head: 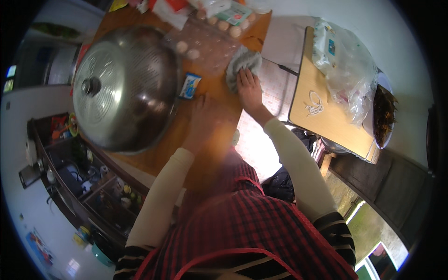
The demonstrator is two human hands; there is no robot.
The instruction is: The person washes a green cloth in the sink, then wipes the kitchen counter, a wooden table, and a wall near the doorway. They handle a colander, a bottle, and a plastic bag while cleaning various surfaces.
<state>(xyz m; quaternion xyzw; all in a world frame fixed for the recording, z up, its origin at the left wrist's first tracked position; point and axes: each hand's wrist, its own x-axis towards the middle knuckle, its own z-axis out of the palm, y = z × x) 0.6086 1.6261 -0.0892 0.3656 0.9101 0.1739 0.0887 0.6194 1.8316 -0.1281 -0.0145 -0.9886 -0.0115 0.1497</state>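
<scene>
My right hand (249, 87) presses on a crumpled grey cloth (241, 63) at the right edge of the wooden table (210, 161). My left hand (202, 119), somewhat blurred, is over the tabletop with nothing visible in it; how its fingers are set is not clear. Just beyond its fingertips lies a small blue and white packet (190, 85). To the left of both hands is a large steel pot with a domed steel lid (115, 91). A clear plastic egg tray (210, 47) lies beyond the cloth, partly beside it.
Eggs (235, 31) in packaging stand at the table's far end. On the right, a smaller table (304, 91) holds a plastic bag (344, 66), white string (315, 105) and a basin of dark leafy material (383, 115). Shelves with kitchen things (94, 175) stand at the lower left.
</scene>
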